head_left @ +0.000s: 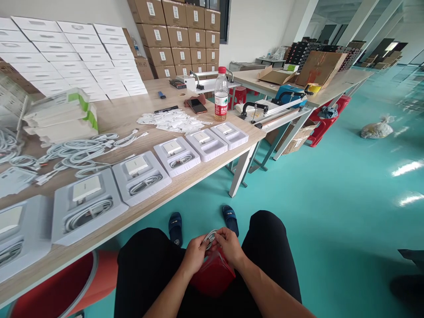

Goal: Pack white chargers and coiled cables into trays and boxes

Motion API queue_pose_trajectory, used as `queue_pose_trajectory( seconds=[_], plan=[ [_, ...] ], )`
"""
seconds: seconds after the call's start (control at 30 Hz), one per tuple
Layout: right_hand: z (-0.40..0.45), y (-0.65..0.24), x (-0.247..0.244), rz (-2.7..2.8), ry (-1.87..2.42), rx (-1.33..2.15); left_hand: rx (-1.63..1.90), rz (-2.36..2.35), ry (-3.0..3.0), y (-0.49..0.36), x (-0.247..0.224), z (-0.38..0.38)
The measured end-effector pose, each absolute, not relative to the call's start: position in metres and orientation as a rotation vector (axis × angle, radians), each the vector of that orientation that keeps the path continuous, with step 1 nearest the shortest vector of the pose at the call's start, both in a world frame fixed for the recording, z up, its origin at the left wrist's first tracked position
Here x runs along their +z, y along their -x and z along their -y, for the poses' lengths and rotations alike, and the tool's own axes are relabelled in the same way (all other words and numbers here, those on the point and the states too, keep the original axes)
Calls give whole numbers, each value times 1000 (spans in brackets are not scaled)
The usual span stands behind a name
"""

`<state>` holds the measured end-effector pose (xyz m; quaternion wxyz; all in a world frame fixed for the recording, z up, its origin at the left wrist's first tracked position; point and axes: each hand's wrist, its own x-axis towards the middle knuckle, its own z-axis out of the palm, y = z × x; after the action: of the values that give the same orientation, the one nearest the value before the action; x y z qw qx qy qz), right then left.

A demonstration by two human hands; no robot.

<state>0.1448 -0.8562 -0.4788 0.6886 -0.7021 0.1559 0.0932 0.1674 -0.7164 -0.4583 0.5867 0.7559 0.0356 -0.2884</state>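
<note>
Between my knees, above the red stool (213, 276), I hold a coiled white cable (210, 237). My left hand (194, 252) is closed round its left side, and my right hand (230, 245) pinches it from the right. On the table, several white plastic trays stand in a row along the front edge. A near tray (111, 211) holds a white charger (87, 189) and a coiled cable (89, 215). The two far trays, one of them a tray (217, 152) beside the end tray (239, 140), hold a charger, with their cable slots bare.
Loose white cables (79, 150) and a heap of small white slips (172, 120) lie on the table (149, 99). A bottle (221, 95) and a phone (196, 106) stand farther back. White boxes (79, 57) and cartons (179, 37) are stacked behind.
</note>
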Motion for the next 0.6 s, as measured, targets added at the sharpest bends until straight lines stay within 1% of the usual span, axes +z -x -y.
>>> queue_pose_trajectory(
  seconds=[0.1, 0.27, 0.4, 0.5, 0.6],
  plan=[
    [857, -145, -479, -374, 1574, 176, -721, -114, -1616, -167, -459, 717],
    [861, -143, -473, -442, 1646, -12, -708, -199, -1553, -167, -458, 716],
    [863, -145, -474, -421, 1570, 0, -675, -169, -1575, -167, -457, 714],
    [866, -150, -480, -441, 1498, -19, -590, -87, -1638, -168, -441, 711],
    [869, -157, -493, -515, 1419, 31, -518, 40, -1743, -172, -403, 714]
  ],
)
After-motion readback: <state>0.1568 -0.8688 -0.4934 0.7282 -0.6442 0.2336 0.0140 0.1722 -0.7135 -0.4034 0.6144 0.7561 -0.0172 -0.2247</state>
